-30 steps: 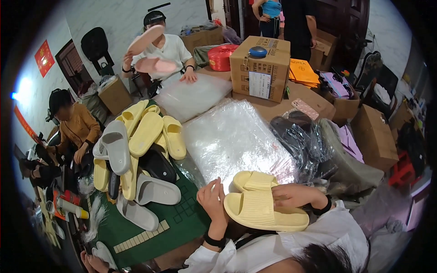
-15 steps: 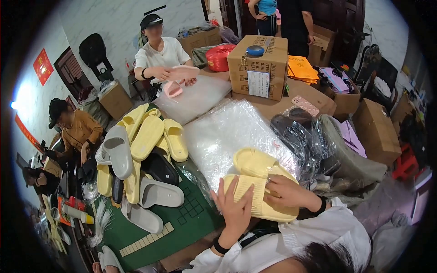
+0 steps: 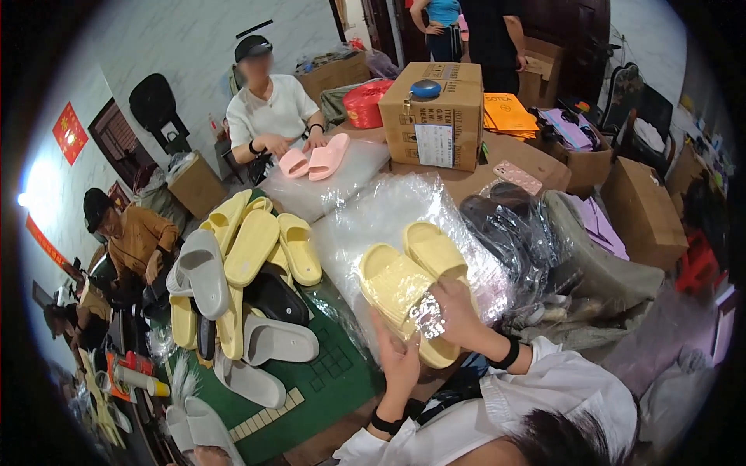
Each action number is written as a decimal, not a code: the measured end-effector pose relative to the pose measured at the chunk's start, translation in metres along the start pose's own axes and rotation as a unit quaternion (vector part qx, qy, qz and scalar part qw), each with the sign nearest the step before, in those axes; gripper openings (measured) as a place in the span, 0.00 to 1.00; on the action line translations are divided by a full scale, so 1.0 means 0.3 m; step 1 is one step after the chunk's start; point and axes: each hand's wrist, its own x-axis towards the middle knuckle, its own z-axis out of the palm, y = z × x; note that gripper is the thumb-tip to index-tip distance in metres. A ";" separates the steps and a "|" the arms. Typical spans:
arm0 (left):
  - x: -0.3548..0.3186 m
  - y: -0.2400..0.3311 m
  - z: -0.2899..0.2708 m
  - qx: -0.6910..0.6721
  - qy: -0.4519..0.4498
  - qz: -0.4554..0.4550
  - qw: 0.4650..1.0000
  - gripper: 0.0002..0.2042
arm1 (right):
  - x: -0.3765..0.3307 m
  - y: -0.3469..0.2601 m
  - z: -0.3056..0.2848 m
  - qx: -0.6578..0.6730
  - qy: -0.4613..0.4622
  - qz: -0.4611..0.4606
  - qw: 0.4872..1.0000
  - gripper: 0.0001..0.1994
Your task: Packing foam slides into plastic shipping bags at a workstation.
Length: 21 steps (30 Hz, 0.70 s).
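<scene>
A pair of yellow slippers [image 3: 388, 278] lies side by side in front of me over a stack of clear plastic bags [image 3: 350, 225]. Shiny clear film with white print [image 3: 427, 314] covers part of the slippers. At the near left edge, my left hand [image 3: 398, 357] is closed on the film beside the slipper's heel, its thumb upward. My right hand [image 3: 460, 314] pinches the film over the slippers; its fingertips are partly hidden.
Yellow, grey and black slippers [image 3: 252, 248] are heaped on the green mat [image 3: 318, 404] at left. Bagged dark slippers [image 3: 505, 233] lie to the right. A carton [image 3: 431, 116] stands behind the bags. Across the table a person sits by pink slippers [image 3: 328, 158].
The yellow slippers have turned more upright and moved left, and glossy film now shows over them. My right hand has shifted left. Across the table, the person has put the pink slippers down together.
</scene>
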 end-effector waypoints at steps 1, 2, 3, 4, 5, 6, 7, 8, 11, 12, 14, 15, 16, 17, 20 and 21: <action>-0.005 0.000 0.000 -0.002 -0.010 0.006 1.000 0.41 | 0.010 -0.007 0.005 -0.014 -0.019 0.033 0.999 0.19; -0.019 0.003 -0.002 0.005 -0.047 -0.080 0.996 0.38 | 0.007 -0.006 0.017 -0.019 -0.006 0.039 0.999 0.19; -0.024 -0.002 -0.011 0.016 -0.079 -0.158 0.984 0.36 | 0.007 -0.005 0.044 -0.111 0.016 -0.045 0.993 0.19; -0.034 -0.026 -0.001 -0.069 -0.055 -0.139 0.986 0.34 | 0.010 0.001 0.060 -0.209 0.042 -0.124 0.969 0.18; -0.050 -0.058 0.003 -0.153 -0.035 -0.122 0.980 0.33 | 0.021 0.000 0.070 -0.308 0.065 -0.197 0.929 0.18; -0.067 -0.085 -0.004 -0.107 -0.046 -0.121 0.986 0.32 | 0.038 -0.012 0.066 -0.268 0.048 -0.153 0.950 0.19; -0.069 -0.094 -0.014 -0.058 -0.048 -0.119 0.990 0.32 | 0.067 -0.034 0.082 -0.219 0.029 -0.115 0.968 0.21; -0.055 -0.057 0.000 -0.066 -0.073 -0.104 0.990 0.32 | 0.098 -0.051 0.103 -0.093 0.074 0.034 0.992 0.24; -0.070 -0.041 -0.004 -0.136 -0.049 -0.215 0.966 0.33 | 0.146 -0.058 0.106 -0.035 0.053 0.012 0.998 0.26; -0.051 -0.076 0.010 -0.076 -0.015 -0.149 0.986 0.33 | 0.140 -0.047 0.100 -0.041 0.062 0.017 0.997 0.26; -0.058 -0.120 -0.003 -0.163 0.004 -0.193 0.968 0.34 | 0.101 -0.015 0.086 -0.066 -0.043 -0.030 0.996 0.28; -0.066 -0.159 -0.012 -0.167 0.008 -0.191 0.967 0.34 | 0.093 -0.002 0.077 -0.078 -0.103 -0.062 0.990 0.29; -0.082 -0.237 -0.029 -0.095 0.013 -0.160 0.982 0.34 | 0.091 -0.047 0.006 -0.087 -0.214 -0.035 0.972 0.31; -0.090 -0.285 -0.032 -0.024 0.013 -0.125 0.992 0.35 | 0.062 -0.010 0.003 -0.095 -0.208 -0.034 0.973 0.31; -0.078 -0.227 -0.026 0.058 -0.003 -0.099 0.993 0.35 | -0.032 0.104 0.069 -0.036 -0.182 -0.148 0.971 0.31; -0.080 -0.201 -0.029 0.128 -0.005 -0.104 0.986 0.34 | -0.038 0.111 0.067 0.012 -0.179 -0.180 0.967 0.31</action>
